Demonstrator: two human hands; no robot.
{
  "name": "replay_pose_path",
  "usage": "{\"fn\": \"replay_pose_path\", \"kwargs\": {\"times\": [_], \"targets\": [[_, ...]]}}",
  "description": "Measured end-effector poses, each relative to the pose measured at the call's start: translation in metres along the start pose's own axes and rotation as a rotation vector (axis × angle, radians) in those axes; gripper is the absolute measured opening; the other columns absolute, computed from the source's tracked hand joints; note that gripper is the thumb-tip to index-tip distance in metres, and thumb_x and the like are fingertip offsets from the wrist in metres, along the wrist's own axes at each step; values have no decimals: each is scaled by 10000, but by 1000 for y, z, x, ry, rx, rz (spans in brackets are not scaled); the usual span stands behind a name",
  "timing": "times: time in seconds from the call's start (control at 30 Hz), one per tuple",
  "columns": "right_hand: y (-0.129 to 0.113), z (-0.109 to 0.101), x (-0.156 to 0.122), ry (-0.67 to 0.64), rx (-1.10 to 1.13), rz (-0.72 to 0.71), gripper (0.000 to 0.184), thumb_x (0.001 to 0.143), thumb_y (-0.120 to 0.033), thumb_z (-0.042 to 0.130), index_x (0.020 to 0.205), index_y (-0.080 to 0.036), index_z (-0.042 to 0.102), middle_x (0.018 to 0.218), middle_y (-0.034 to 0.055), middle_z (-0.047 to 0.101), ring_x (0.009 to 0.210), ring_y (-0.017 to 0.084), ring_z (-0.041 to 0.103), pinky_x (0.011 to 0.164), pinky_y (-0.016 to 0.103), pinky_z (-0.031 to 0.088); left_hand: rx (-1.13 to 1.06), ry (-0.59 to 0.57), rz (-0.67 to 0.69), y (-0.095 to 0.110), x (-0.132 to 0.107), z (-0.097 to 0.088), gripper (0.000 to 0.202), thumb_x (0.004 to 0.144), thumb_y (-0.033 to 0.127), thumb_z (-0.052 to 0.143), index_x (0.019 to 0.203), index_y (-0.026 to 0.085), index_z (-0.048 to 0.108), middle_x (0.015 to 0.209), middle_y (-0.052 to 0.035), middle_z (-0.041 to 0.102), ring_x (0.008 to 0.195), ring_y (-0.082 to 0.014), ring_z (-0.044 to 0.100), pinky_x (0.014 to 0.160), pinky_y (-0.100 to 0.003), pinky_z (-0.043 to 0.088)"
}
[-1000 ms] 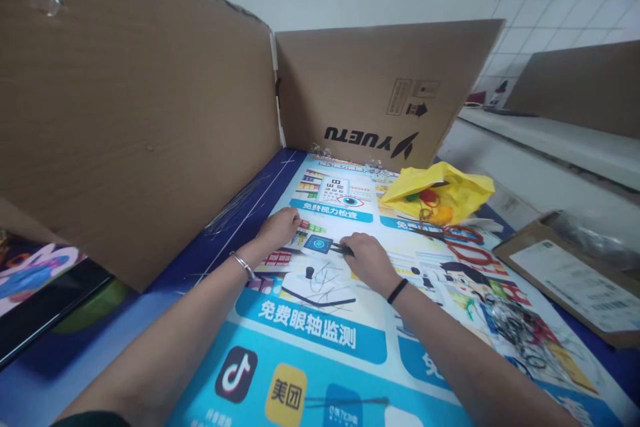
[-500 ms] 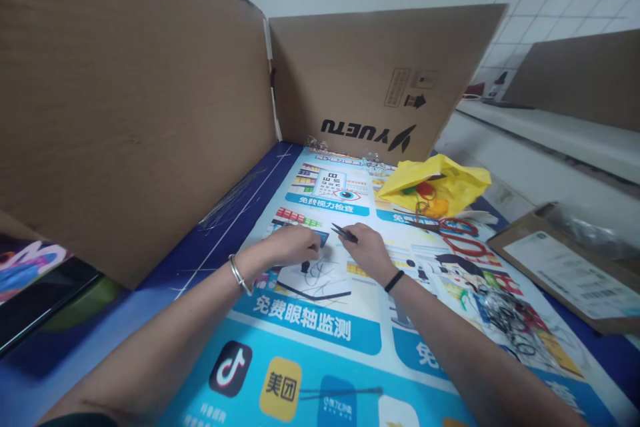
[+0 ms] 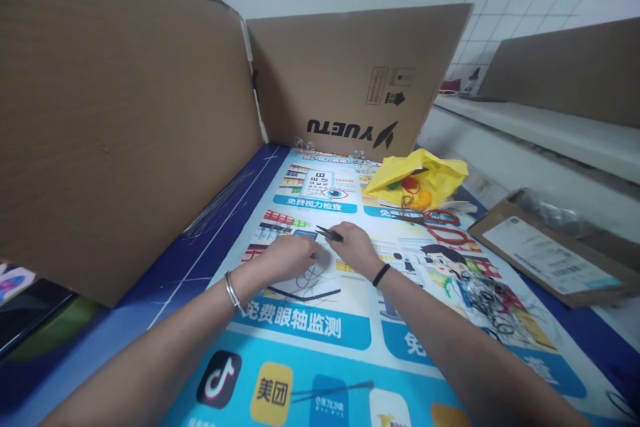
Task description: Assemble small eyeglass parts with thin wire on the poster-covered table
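Note:
My left hand (image 3: 295, 257) is closed in a fist over the printed poster, fingertips pinched together. What it pinches is too small to make out. Just below the fist, thin curled wire (image 3: 313, 277) shows against the poster. My right hand (image 3: 354, 247), a short gap to the right, grips a small dark pair of pointed pliers (image 3: 330, 233). Their tips point left and stand slightly apart; the handles are hidden in my palm. Both hands hover close to the poster (image 3: 300, 343).
Cardboard panels (image 3: 165, 113) stand left and behind. At the right lie a yellow bag (image 3: 440, 177) with coloured thread, red-handled scissors (image 3: 445, 233), a tangled wire heap (image 3: 493, 300) and an open carton (image 3: 550, 253). Thin dark rods (image 3: 333, 390) lie in front; wire strands (image 3: 217, 203) lie left.
The view has shifted, so the surroundings appear further left. My left fist sits slightly lower against the poster, and the right hand keeps its grip on the pliers.

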State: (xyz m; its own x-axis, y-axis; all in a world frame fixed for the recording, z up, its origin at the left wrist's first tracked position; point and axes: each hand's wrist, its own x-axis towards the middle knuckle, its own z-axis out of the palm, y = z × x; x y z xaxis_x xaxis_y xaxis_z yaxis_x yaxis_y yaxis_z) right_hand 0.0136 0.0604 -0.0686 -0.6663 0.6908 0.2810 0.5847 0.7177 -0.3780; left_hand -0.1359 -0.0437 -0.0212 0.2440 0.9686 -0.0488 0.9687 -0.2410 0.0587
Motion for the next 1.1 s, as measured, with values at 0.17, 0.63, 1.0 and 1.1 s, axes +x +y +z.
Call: {"fn": "replay_pose_path", "kwargs": {"times": [0.17,0.63,1.0,1.1], "targets": [[0,1,0,-11,-21,-1,139,804,-259,552,846,-192,667,806,30,625,803,148,543,690,232,357,68,17,14,0,0,6,286,816,178,390,927,209,651,906,-86,666,771,-237,637,609,-308,457],[-2,-2,0,-45,-44,-12,141,810,-261,548,853,-189,660,826,37,631,828,156,543,713,241,359,-109,-128,133,-8,-4,-9,178,770,198,421,756,183,598,818,-47,666,676,-168,574,560,-257,366],[0,-17,0,-179,370,-63,215,781,-326,543,649,-162,589,600,-35,517,577,95,461,532,207,310,-266,-122,109,-16,0,-14,174,771,202,399,666,176,536,665,-15,597,558,-122,477,496,-242,284],[-3,-18,-2,-245,394,-93,168,750,-298,565,674,-156,612,618,-34,540,597,97,486,551,203,322,-195,-125,58,-16,0,-12,160,749,233,435,645,187,548,639,-12,594,535,-130,474,475,-251,251]]}}
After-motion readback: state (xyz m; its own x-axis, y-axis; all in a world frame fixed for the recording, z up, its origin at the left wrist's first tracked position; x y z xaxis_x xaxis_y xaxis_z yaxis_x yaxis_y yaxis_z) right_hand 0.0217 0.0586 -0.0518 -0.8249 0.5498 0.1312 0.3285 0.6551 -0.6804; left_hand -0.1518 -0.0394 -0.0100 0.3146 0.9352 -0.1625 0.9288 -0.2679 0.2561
